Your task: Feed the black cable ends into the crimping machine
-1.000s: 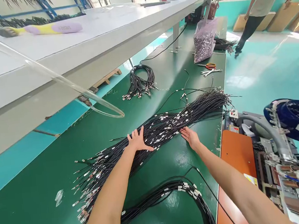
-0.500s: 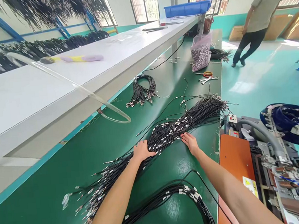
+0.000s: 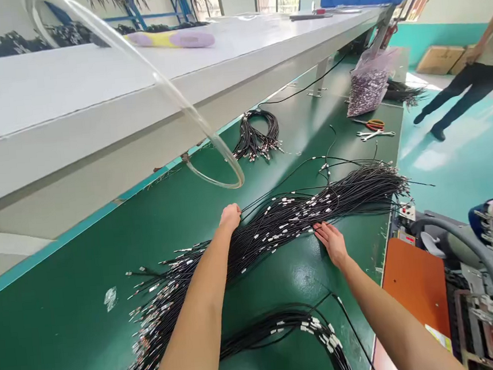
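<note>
A green worktop (image 3: 69,333) spreads beneath the long black cable bundle (image 3: 284,222) and reaches well beyond both its ends. A white shelf (image 3: 48,87) runs above the worktop, on the far side of the bundle. To the right of the bundle, past the worktop's edge and nearer the viewer, stands a machine with an orange plate (image 3: 414,285). The bundle itself lies slantwise on the worktop, white tags scattered along its middle.

On its near side a second, curved bundle (image 3: 284,325) lies apart from it. A clear bag of small shiny parts (image 3: 368,91) sits beyond its right end, and a ring of cables (image 3: 249,138) rests beyond its middle.

The left hand (image 3: 231,216) is at the bundle's far edge, fingers curled around thin black cables (image 3: 256,201) that run off rightward. The right hand (image 3: 331,242) is at the near edge, palm spread and fingers extended, the fingertips against the cables.

Beyond the bundle's right part lie crossed wrenches (image 3: 375,134) and orange-handled scissors (image 3: 374,124), close together. A crumpled clear scrap (image 3: 110,299) lies left of the bundle, just beside its loose ends.
</note>
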Demonstrator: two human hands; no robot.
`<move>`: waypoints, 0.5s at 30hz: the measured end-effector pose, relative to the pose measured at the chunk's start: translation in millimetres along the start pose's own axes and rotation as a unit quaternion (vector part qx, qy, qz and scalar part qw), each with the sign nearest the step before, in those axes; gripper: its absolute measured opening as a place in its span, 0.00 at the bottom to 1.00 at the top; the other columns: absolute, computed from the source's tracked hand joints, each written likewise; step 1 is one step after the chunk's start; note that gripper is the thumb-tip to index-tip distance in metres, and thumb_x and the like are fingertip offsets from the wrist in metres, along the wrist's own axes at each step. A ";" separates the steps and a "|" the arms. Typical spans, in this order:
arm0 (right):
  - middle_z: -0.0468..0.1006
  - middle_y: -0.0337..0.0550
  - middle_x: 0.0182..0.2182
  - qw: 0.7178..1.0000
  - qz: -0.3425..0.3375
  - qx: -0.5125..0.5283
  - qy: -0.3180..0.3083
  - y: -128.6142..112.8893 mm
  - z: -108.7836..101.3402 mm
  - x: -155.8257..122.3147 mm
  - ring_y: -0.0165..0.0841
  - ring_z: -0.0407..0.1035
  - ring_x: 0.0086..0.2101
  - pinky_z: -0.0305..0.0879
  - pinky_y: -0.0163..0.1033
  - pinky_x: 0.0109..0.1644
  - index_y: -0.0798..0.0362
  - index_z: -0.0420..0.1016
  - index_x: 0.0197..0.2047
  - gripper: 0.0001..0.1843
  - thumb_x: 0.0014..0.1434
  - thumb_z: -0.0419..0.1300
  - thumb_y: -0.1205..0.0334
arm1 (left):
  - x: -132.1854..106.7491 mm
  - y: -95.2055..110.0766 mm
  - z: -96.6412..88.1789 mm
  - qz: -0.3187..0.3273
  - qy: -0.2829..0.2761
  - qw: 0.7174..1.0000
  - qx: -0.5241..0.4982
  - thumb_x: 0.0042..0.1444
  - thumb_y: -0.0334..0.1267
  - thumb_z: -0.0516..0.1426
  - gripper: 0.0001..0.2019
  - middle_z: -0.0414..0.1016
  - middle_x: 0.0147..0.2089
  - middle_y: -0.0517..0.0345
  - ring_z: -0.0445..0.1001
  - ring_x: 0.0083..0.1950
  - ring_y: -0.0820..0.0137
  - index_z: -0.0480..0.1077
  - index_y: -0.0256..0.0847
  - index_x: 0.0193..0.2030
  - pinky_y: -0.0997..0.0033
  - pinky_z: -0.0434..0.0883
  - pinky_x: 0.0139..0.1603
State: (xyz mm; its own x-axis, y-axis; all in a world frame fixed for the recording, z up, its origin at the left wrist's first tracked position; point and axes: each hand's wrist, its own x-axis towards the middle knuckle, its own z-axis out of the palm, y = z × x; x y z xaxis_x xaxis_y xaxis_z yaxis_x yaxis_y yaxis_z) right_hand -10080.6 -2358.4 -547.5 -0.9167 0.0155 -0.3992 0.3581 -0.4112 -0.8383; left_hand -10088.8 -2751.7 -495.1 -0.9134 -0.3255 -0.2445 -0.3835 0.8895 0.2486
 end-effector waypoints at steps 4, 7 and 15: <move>0.83 0.45 0.42 1.000 0.004 -0.002 0.005 0.3 0.9 -0.8 0.39 0.77 0.49 0.73 0.47 0.60 0.49 0.72 0.41 0.16 0.53 0.71 0.56 | -25.9 -38.4 -20.1 -0.022 -0.044 0.999 -0.001 0.65 0.44 0.57 0.16 0.71 0.56 0.49 0.74 0.52 0.64 0.69 0.39 0.56 0.56 0.75 0.52; 0.83 0.44 0.42 1.000 0.005 0.002 0.007 -1.7 1.5 -4.1 0.39 0.77 0.49 0.73 0.47 0.60 0.49 0.72 0.41 0.16 0.53 0.71 0.57 | -61.2 -71.8 -46.2 -0.048 -0.059 0.997 0.010 0.65 0.44 0.57 0.17 0.71 0.57 0.49 0.74 0.53 0.64 0.68 0.39 0.56 0.56 0.75 0.52; 0.83 0.45 0.41 1.000 0.005 -0.001 0.012 -2.9 1.3 -7.8 0.37 0.78 0.47 0.71 0.48 0.61 0.49 0.71 0.41 0.15 0.54 0.70 0.58 | -81.6 -45.2 -36.7 0.003 -0.080 0.997 0.024 0.62 0.57 0.54 0.32 0.62 0.67 0.43 0.65 0.65 0.54 0.60 0.41 0.67 0.48 0.65 0.63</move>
State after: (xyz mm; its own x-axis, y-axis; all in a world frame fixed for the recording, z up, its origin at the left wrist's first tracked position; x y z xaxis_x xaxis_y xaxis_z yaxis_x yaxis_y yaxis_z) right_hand -10074.7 -2358.5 -541.4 -0.9086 0.0325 -0.4164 0.3681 -0.4089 -0.8350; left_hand -10002.0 -2777.2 -452.0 -0.8809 -0.2678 -0.3903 -0.3675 0.9066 0.2073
